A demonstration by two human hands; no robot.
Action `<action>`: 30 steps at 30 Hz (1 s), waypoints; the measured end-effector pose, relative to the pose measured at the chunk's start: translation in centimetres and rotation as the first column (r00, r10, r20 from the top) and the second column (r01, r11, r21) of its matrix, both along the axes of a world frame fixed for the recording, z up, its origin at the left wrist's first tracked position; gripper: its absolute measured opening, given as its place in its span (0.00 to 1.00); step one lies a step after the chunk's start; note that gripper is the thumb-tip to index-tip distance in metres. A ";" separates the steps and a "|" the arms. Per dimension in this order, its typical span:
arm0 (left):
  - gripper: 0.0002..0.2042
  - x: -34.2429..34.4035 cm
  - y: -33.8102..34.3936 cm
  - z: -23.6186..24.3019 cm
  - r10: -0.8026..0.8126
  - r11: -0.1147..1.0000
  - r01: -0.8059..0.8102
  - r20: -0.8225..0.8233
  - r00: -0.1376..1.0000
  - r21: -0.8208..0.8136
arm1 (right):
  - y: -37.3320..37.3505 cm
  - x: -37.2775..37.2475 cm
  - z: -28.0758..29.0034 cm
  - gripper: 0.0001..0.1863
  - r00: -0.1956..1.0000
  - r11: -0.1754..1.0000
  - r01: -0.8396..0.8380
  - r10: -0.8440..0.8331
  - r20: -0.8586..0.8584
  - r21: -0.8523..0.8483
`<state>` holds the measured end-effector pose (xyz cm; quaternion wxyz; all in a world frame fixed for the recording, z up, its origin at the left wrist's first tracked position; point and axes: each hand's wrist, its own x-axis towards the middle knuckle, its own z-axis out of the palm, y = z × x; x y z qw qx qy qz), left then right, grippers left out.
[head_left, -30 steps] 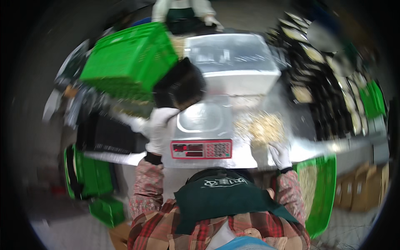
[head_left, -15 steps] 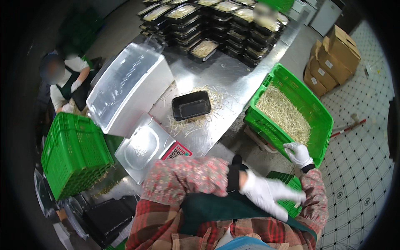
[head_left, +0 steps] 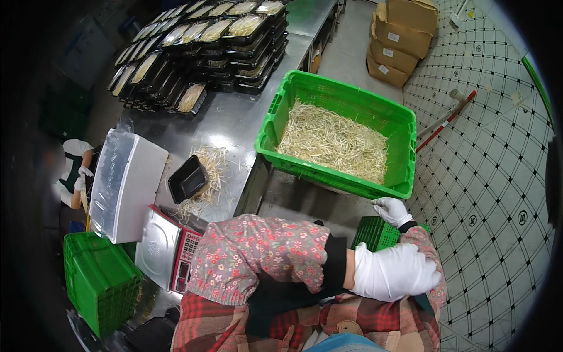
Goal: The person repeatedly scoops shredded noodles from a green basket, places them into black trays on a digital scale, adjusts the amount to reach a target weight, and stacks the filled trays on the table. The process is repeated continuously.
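Note:
White gloves cover both of my hands. My left hand reaches across my body to the right forearm. Its fingers are bent in and closed at the floral right sleeve. Just below the near rim of a green crate, my right hand has its fingers extended leftward and holds nothing I can see. Pale bean sprouts lie heaped in that crate. An unfilled black tray rests tilted on the metal table, beside loose scattered sprouts.
Stacked black trays of sprouts stand on the table's far part. A scale, a white box and a green crate are at left. Cardboard boxes stand far right. A co-worker is at far left.
The view has turned, so the table's contents sit further left. My right hand has come off the crate's rim. My left hand's spread fingers have closed at the right sleeve.

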<state>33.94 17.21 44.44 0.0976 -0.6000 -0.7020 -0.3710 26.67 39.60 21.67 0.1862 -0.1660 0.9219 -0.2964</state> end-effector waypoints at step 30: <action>0.12 -7.7 -28.6 -35.4 0.499 0.593 -0.409 0.716 -0.489 -0.693 | -6.2 11.1 -1.6 0.12 0.475 0.467 0.880 -0.866 0.154 -0.087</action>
